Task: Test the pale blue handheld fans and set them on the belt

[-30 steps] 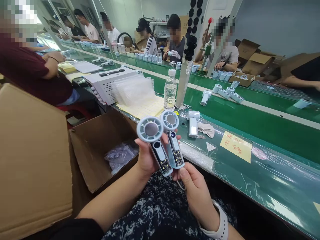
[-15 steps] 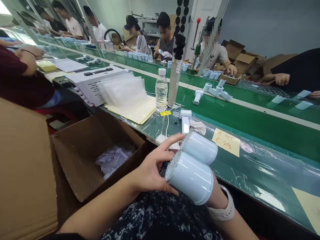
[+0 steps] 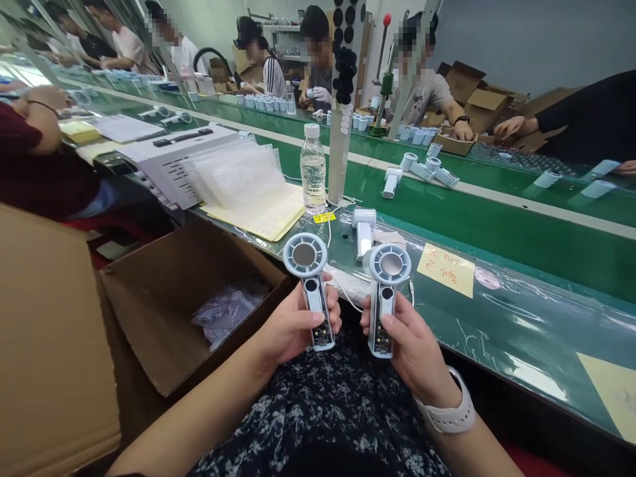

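The left hand (image 3: 298,324) was closed around the handle of a fan (image 3: 307,255), its thumb lying across the front; the right hand (image 3: 410,341) was closed in the same way around a second fan (image 3: 386,265). Both fans stood upright at lower centre of the frame, well apart; each was pale blue, with a round head, a grey centre disc and a circuit board showing low on the handle. The hands were above a dark floral lap (image 3: 318,411); a white watch (image 3: 446,416) circled the right wrist.

Just beyond the hands lay the green bench (image 3: 517,258); a third fan (image 3: 364,232) stood on it at centre, beside a cloth (image 3: 390,237), and a white cable (image 3: 328,242) ran near the left fan. A yellow note (image 3: 444,269) lay to the right; a water bottle (image 3: 313,169) stood above centre, beside a stack of plastic sheets (image 3: 236,175). A cardboard box (image 3: 163,331) sat at lower left, holding a plastic bag (image 3: 228,311). Co-workers sat along the bench; a gloved one (image 3: 318,86) was at top centre, behind a row of pale cylinders (image 3: 258,101).
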